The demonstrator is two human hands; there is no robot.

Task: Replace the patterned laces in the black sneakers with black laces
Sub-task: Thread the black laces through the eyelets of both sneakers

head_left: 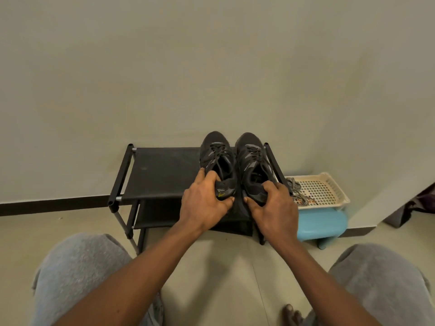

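Two black sneakers stand side by side, toes toward the wall, on the right end of a black shoe rack (162, 170). Both carry black laces. My left hand (203, 201) grips the heel of the left sneaker (217, 156), fingers curled into its opening. My right hand (274, 205) grips the heel of the right sneaker (251, 161) the same way. The patterned black-and-white laces (297, 191) lie bundled in a cream perforated tray (329, 184) to the right of the rack.
The tray sits on a light blue plastic stool (322, 225). The rack has a lower shelf (155, 214) and stands against a pale wall. My knees in grey trousers (80, 274) frame the tiled floor below.
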